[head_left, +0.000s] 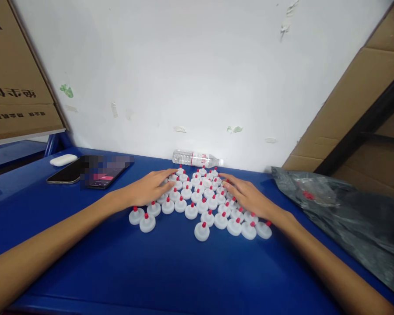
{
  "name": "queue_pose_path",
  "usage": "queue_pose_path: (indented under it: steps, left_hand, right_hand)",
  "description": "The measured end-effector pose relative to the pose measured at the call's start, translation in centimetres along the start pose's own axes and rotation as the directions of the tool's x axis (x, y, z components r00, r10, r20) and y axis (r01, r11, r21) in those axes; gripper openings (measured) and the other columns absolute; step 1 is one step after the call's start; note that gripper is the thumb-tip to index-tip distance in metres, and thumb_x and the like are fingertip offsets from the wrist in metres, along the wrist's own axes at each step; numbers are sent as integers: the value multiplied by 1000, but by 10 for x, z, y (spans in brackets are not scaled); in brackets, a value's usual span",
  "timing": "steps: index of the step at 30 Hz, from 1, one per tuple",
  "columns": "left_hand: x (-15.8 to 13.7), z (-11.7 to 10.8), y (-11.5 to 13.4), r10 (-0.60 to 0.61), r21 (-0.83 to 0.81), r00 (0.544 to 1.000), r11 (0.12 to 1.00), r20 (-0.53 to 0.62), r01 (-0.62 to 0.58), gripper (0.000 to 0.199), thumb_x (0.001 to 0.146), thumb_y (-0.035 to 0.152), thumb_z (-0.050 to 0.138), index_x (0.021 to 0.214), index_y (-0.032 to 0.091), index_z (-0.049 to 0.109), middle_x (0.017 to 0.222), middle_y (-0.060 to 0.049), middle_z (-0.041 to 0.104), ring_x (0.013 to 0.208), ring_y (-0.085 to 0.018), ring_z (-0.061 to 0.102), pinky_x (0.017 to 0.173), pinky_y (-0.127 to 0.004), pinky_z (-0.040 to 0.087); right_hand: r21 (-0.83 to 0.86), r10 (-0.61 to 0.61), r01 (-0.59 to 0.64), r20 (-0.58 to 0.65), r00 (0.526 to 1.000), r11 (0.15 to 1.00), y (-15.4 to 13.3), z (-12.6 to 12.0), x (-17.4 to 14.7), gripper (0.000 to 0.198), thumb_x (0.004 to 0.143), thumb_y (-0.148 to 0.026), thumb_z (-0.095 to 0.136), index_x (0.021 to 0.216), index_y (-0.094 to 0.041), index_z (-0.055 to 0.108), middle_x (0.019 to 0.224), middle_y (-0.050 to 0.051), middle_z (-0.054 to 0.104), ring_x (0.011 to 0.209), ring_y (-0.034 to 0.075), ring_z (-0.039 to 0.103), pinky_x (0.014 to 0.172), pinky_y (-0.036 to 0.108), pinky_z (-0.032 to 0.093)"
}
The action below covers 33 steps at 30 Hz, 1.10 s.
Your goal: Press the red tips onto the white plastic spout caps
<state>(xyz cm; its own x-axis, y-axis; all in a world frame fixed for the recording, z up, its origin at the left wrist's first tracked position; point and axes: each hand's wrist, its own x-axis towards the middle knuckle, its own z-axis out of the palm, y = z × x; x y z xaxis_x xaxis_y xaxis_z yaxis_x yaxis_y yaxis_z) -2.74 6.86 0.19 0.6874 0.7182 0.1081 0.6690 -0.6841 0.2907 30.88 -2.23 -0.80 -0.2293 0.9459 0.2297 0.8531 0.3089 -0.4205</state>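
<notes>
Several round white caps with red tips point(191, 211) stand close together on the blue table point(170, 271). My left hand point(149, 187) lies palm down at the left side of the group, fingers stretched toward the back and partly covering some caps. On the right side, my right hand point(246, 194) rests over or against other caps with its fingers extended. Neither hand has a cap in its grasp. One cap point(202, 232) stands at the front of the group, and a pair sits at the left front near my left wrist.
A clear plastic bottle point(197, 158) lies on its side by the wall. Two phones point(65, 170) and a white oval object point(63, 160) are at the left. Dark plastic sheeting point(341, 227) with a small clear bag point(315, 191) covers the right. Cardboard point(19, 65) stands at both sides.
</notes>
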Motion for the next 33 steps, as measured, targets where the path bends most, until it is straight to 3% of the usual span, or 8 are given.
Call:
queue_pose_path:
  steps: [33]
  left_hand:
    - [0,1,-1,-2,4,1000,1000,8,2,67,102,65,24,157,26,29,159,-7,40,141,-32,42,112,-46,39]
  right_hand:
    - [-17,9,-9,0,1000,1000,-1,0,1,53,103,-56,29,148,-32,43,139,5,62,124,29,60,104,47,46]
